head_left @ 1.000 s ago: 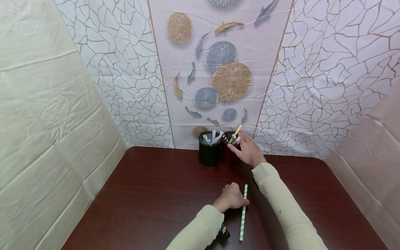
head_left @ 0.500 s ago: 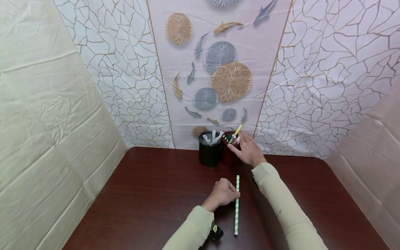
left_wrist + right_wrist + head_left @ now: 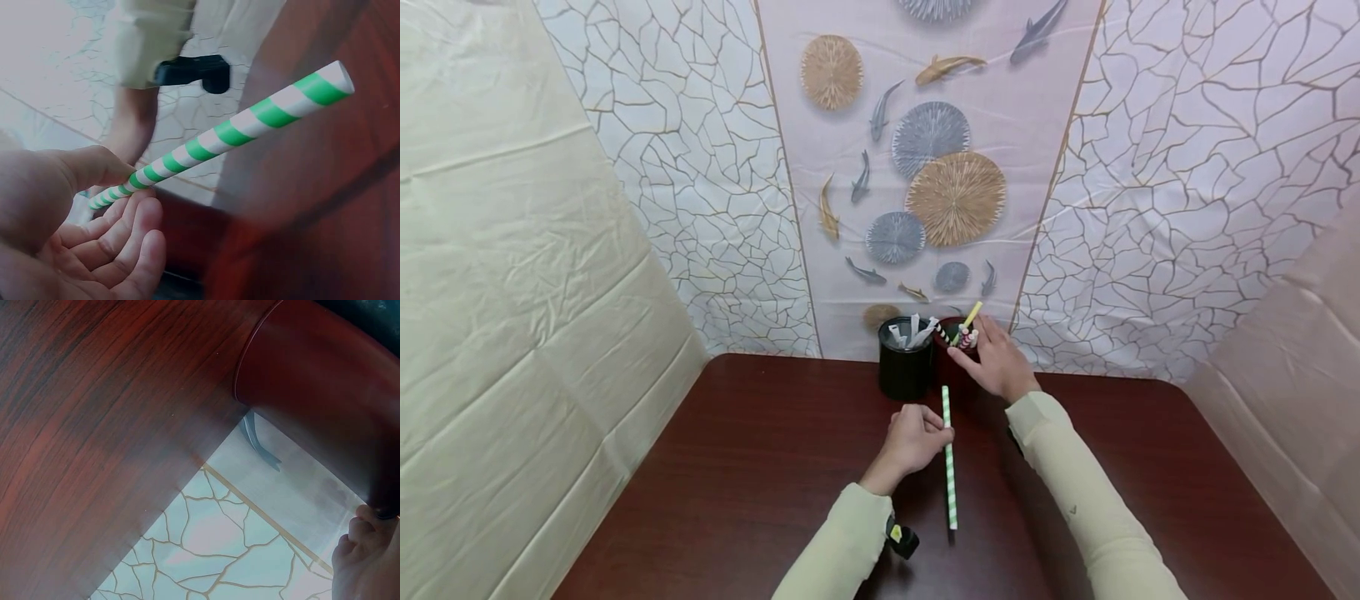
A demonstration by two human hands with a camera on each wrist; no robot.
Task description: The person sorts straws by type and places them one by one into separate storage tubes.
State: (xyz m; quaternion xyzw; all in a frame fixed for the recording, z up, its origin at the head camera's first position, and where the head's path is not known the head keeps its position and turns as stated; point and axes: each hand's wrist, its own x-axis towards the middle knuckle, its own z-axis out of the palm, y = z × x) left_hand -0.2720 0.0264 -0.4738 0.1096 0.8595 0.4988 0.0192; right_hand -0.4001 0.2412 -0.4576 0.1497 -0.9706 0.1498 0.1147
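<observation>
A green-and-white striped paper straw (image 3: 951, 487) is pinched between the thumb and fingers of my left hand (image 3: 912, 439), over the middle of the table. The left wrist view shows the straw (image 3: 219, 136) slanting up from the thumb, the other fingers loosely bent beneath. At the back, my right hand (image 3: 1002, 364) holds a dark red cup (image 3: 949, 377) near its rim, thumb in front and fingers along the right side. Several straws, one of them yellow (image 3: 973, 313), stick out of this cup. In the right wrist view, bent fingers (image 3: 362, 531) show at the rim of the red cup (image 3: 325, 387).
Close beside the red cup on its left stands a black cup (image 3: 904, 373) with several white wrapped pieces (image 3: 914, 335) in it. The dark wooden table (image 3: 760, 467) ends at a patterned curtain (image 3: 737, 250) behind the cups. Pale cloth (image 3: 512, 333) hangs at the left.
My left hand has carried the green-and-white straw forward and to the left, towards the cups. The straw's near end is now farther from me. My right hand stays at the red cup.
</observation>
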